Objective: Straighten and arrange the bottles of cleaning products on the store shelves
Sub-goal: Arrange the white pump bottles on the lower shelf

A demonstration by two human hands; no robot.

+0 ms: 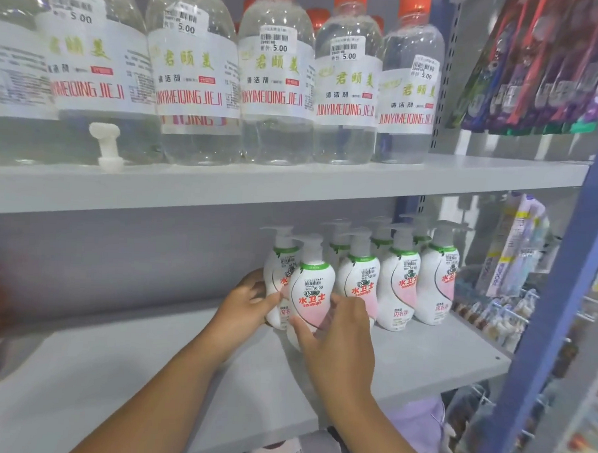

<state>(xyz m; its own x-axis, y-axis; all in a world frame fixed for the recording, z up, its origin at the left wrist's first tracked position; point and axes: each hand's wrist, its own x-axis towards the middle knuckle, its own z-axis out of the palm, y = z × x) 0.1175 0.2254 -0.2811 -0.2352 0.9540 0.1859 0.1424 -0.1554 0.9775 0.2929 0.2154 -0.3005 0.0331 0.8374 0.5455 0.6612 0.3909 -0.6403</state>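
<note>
Left hand (244, 301) and right hand (334, 325), fingers curled, grip the front pump bottle (310, 288) at the lower shelf's (439, 355) twelve o'clock.

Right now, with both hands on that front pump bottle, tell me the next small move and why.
Probably slide the front pump bottle back and slightly right, into line with the front row of pump bottles. It stands forward of them, in front of another bottle, gripped by the left hand and right hand, label already facing out.

Both bare forearms reach forward, left hand (244, 301) and right hand (336, 325) curled, thumbs inward.
</note>
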